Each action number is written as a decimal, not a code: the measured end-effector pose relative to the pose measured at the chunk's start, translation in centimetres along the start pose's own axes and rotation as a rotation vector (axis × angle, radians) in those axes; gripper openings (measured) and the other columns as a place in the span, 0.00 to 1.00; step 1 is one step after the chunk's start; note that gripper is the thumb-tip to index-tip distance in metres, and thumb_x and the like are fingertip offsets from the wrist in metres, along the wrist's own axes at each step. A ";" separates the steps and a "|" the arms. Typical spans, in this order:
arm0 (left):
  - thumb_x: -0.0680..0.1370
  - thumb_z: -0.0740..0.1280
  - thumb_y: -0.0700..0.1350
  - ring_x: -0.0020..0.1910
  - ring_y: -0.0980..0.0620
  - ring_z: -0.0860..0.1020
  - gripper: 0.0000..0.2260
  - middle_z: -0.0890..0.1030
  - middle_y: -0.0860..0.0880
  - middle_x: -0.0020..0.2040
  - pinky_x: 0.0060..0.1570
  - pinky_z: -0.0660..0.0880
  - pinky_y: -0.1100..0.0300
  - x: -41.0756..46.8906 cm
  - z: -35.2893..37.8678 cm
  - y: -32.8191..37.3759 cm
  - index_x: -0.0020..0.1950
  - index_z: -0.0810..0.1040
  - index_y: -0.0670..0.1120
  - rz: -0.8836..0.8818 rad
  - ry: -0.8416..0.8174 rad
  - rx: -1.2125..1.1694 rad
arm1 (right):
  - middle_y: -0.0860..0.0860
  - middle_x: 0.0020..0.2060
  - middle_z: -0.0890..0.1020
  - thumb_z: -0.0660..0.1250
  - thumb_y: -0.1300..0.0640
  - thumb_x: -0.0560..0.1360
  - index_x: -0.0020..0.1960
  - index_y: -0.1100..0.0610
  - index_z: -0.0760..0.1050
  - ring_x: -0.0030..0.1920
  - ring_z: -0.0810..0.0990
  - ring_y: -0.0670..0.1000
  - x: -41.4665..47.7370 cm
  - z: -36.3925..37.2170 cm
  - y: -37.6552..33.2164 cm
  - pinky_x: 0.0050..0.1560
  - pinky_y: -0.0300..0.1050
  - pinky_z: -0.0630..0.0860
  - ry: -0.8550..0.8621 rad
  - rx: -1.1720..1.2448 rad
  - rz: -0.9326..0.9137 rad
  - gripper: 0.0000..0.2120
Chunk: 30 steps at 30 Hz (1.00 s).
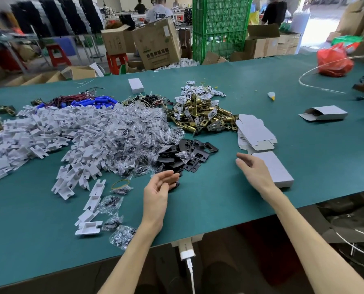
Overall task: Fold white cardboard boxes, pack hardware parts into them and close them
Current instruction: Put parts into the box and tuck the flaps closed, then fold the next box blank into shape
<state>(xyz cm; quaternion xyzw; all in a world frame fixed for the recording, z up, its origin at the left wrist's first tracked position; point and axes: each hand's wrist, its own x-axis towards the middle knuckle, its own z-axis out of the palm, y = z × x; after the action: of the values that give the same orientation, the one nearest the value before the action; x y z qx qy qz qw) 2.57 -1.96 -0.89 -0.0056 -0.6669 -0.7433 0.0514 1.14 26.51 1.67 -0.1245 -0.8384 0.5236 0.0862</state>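
Note:
My left hand [158, 188] hovers palm up, fingers loosely curled and holding nothing, just in front of a pile of black metal plates [187, 154]. My right hand [254, 170] is spread open above the green table [219, 198], beside a closed white box [276, 169] lying flat. Behind that box lies a stack of flat unfolded white box blanks [254, 132]. A heap of brass latch parts [202, 116] sits farther back. Small clear bags of screws [140, 128] and white plastic inserts [49, 132] spread across the left.
An open-ended white box [325, 113] lies at the right, another closed one [136, 85] at the back. Blue cylinders with wires [87, 101] lie behind the inserts. A red bag [333, 60] and white tubing [316, 71] are far right. Cartons and green crates stand beyond the table.

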 end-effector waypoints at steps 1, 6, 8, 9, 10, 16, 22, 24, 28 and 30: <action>0.83 0.58 0.28 0.56 0.51 0.85 0.16 0.88 0.48 0.53 0.57 0.80 0.62 0.0 0.0 -0.1 0.61 0.81 0.41 0.002 -0.005 0.006 | 0.48 0.63 0.81 0.66 0.54 0.82 0.69 0.56 0.77 0.63 0.78 0.45 0.3 -0.2 -0.4 0.64 0.38 0.68 -0.014 -0.030 -0.028 0.17; 0.82 0.58 0.27 0.56 0.51 0.85 0.17 0.88 0.48 0.53 0.58 0.80 0.62 0.1 0.0 -0.1 0.59 0.81 0.43 0.009 -0.031 0.039 | 0.56 0.62 0.82 0.65 0.60 0.82 0.66 0.62 0.78 0.63 0.79 0.53 4.6 -1.4 -3.1 0.64 0.42 0.71 0.149 -0.267 -0.177 0.14; 0.82 0.58 0.27 0.56 0.51 0.85 0.17 0.88 0.48 0.52 0.57 0.80 0.63 0.1 0.0 -0.1 0.59 0.82 0.43 0.007 -0.033 0.055 | 0.60 0.67 0.77 0.64 0.59 0.82 0.69 0.66 0.73 0.70 0.71 0.59 6.5 -1.9 -3.6 0.70 0.50 0.66 0.193 -0.479 -0.165 0.17; 0.82 0.58 0.27 0.56 0.51 0.85 0.18 0.88 0.48 0.52 0.56 0.80 0.63 0.1 0.0 -0.1 0.58 0.82 0.43 0.005 -0.032 0.062 | 0.62 0.68 0.74 0.64 0.58 0.82 0.69 0.67 0.71 0.71 0.68 0.61 7.4 -2.2 -3.5 0.72 0.52 0.64 0.167 -0.609 -0.141 0.18; 0.81 0.57 0.26 0.55 0.51 0.85 0.18 0.88 0.48 0.52 0.56 0.80 0.63 0.1 0.1 -0.1 0.58 0.82 0.43 0.004 -0.031 0.068 | 0.63 0.67 0.73 0.64 0.57 0.82 0.67 0.68 0.70 0.70 0.68 0.63 8.0 -2.4 -3.3 0.71 0.54 0.64 0.123 -0.736 -0.099 0.18; 0.81 0.58 0.27 0.55 0.52 0.85 0.19 0.88 0.49 0.51 0.56 0.79 0.63 0.2 0.2 -0.2 0.57 0.82 0.45 -0.002 -0.041 0.085 | 0.61 0.46 0.78 0.61 0.66 0.77 0.43 0.63 0.71 0.47 0.74 0.61 8.0 -2.6 -2.7 0.39 0.48 0.67 0.108 -0.857 0.043 0.04; 0.81 0.59 0.26 0.55 0.53 0.85 0.19 0.88 0.49 0.51 0.55 0.79 0.64 0.0 0.2 0.3 0.55 0.84 0.45 0.005 -0.046 0.077 | 0.67 0.49 0.80 0.55 0.61 0.82 0.54 0.67 0.76 0.47 0.77 0.67 7.2 -3.1 -5.3 0.45 0.54 0.70 0.333 -0.633 -0.036 0.13; 0.81 0.60 0.28 0.55 0.53 0.85 0.19 0.88 0.51 0.51 0.57 0.79 0.64 -0.2 0.2 0.5 0.51 0.87 0.45 -0.002 -0.060 0.079 | 0.66 0.52 0.82 0.55 0.63 0.82 0.61 0.64 0.77 0.50 0.78 0.66 6.6 -3.2 -6.3 0.47 0.53 0.71 0.403 -0.493 -0.122 0.15; 0.83 0.62 0.31 0.58 0.52 0.84 0.16 0.88 0.51 0.54 0.61 0.79 0.61 -0.5 0.2 0.8 0.54 0.87 0.45 -0.021 -0.114 0.054 | 0.51 0.49 0.85 0.60 0.62 0.82 0.56 0.57 0.82 0.51 0.79 0.52 3.4 -1.4 -8.1 0.51 0.46 0.73 0.378 -0.055 -0.207 0.11; 0.84 0.63 0.35 0.59 0.50 0.84 0.12 0.87 0.49 0.56 0.61 0.80 0.59 -0.6 0.2 0.7 0.59 0.85 0.44 -0.024 -0.129 0.008 | 0.47 0.47 0.84 0.63 0.64 0.81 0.55 0.56 0.81 0.49 0.80 0.49 1.0 0.8 -8.5 0.52 0.45 0.75 0.217 0.217 -0.117 0.10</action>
<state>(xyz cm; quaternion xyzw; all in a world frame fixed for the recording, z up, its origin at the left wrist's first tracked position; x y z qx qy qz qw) 3.19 -1.80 -0.18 -0.0455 -0.6719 -0.7393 -0.0006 -1.02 22.53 8.97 -0.1213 -0.7684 0.5887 0.2197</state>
